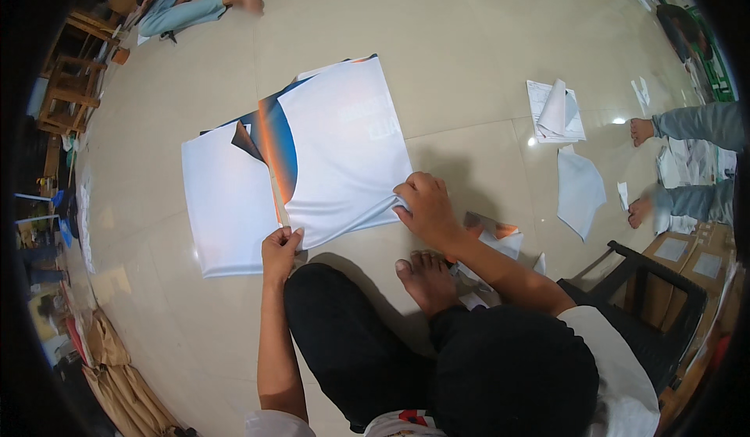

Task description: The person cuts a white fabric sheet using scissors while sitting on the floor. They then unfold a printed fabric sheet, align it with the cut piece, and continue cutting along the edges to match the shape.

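On the tiled floor before me lies a fabric panel (344, 132), its pale underside up. My left hand (280, 251) pinches its near left corner, fingertips closed on the edge. At its near right edge, my right hand (426, 206) grips the cloth between thumb and fingers, and creases run between the two hands. A second pale fabric panel (226, 210) lies flat on the left, with a dark corner (248, 142) folded over. Between the two, a blue and orange printed fabric (277, 144) shows; which layer it belongs to I cannot tell.
Printed scraps (500, 238) lie beside my bare foot (430, 281). Farther right are papers (556, 113), a pale cut piece (580, 191) and another person's feet (641, 132). A black stool (644, 296) stands near right by cardboard boxes (687, 261). Someone else sits far left (191, 11).
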### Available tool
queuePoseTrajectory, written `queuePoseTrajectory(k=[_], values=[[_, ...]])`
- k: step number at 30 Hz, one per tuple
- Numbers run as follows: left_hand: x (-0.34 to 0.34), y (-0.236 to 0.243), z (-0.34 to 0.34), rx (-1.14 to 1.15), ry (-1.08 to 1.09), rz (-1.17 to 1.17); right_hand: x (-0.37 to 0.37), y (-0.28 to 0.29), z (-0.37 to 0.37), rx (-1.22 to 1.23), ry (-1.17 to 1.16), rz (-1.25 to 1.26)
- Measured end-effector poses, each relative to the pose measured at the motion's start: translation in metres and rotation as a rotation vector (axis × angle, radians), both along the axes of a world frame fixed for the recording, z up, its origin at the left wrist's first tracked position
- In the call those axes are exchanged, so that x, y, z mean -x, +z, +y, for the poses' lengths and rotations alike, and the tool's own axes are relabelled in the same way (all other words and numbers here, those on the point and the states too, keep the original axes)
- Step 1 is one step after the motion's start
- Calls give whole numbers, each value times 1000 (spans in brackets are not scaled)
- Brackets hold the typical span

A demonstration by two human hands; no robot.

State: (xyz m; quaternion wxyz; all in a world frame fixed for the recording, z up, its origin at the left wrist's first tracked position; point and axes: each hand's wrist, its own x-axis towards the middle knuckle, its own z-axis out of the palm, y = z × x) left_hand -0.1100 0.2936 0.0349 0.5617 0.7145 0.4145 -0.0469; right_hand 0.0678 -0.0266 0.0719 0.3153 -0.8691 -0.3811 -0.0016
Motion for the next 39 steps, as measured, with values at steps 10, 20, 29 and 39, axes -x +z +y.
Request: queuePoseTrajectory(k=[10, 20, 29, 39], values=[[-10, 2, 0, -69, 26, 99, 20, -44, -20, 67, -11, -30], [-18, 27, -4, -558, -263, -31, 31, -28, -28, -99, -43, 113], [-49, 33, 14, -251, -103, -68, 31, -30, -28, 3, -40, 94], [-8, 13, 2, -562, -194, 129, 37, -33, -38, -48, -259, 195]])
